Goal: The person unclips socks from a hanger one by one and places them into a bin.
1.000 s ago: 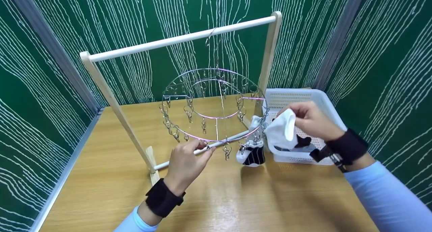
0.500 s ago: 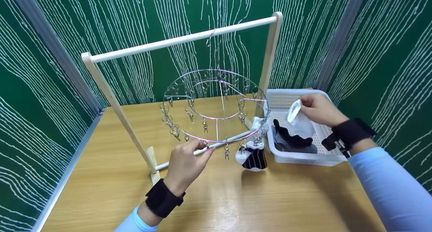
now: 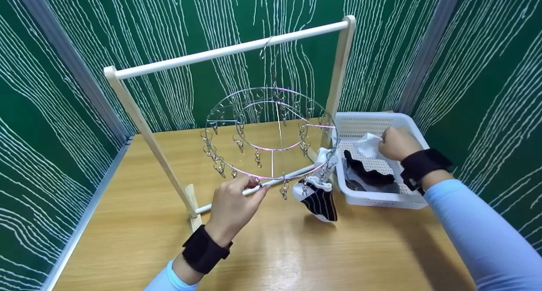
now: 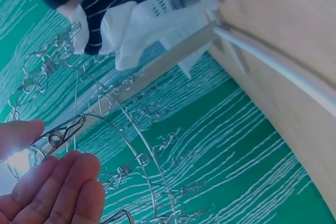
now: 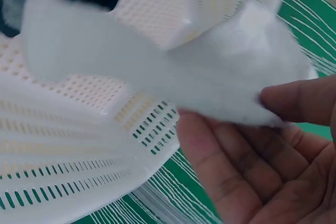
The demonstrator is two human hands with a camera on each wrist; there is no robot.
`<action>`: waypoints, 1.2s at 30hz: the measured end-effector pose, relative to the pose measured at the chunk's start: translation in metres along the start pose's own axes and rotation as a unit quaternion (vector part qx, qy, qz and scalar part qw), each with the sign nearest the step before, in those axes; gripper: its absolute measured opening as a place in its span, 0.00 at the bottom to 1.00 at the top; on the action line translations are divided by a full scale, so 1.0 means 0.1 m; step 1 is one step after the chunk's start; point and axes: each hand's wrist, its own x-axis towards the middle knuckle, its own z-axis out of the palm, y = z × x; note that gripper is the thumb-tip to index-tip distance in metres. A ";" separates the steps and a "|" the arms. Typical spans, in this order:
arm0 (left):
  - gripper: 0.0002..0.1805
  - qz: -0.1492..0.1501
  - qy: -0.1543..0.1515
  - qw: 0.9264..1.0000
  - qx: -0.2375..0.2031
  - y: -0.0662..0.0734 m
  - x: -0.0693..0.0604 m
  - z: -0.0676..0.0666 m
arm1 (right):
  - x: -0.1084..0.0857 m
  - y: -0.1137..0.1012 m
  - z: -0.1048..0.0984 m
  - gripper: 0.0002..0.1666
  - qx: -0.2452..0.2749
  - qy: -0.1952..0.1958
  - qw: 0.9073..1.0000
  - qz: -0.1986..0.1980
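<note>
My left hand (image 3: 235,204) pinches a metal clip (image 4: 58,136) at the near rim of the round wire hanger (image 3: 273,149), which hangs from the rack's bar. Over the white basket (image 3: 383,201), my right hand (image 3: 398,145) holds a white sock (image 3: 367,146) by its edge; the right wrist view shows the sock (image 5: 210,72) pinched between thumb and fingers. A black-and-white striped sock (image 3: 320,202) and a white sock (image 3: 324,155) hang at the hanger's right side.
Dark and grey socks (image 3: 368,174) lie in the basket at the right. The wooden rack's left post (image 3: 148,142) and right post (image 3: 340,66) stand on the table (image 3: 127,240). Green walls with white lines rise behind and at both sides.
My right hand first drew back to the right with the white sock, then dipped lower over the basket. The striped sock has swung and turned. My left hand stays at the rim.
</note>
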 end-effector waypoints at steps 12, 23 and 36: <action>0.09 0.007 0.003 1.000 0.008 0.00 0.00 0.00 | 0.05 -0.21 0.28 0.16 -0.029 -0.189 0.981 -0.019; 0.09 0.012 0.002 1.000 0.012 0.00 0.02 -0.01 | 0.12 -0.27 0.30 0.16 0.007 -0.300 0.953 -0.045; 0.09 -0.003 -0.003 1.000 0.014 0.00 0.03 -0.08 | 0.04 -0.48 -0.06 0.10 0.010 -0.153 0.980 -0.123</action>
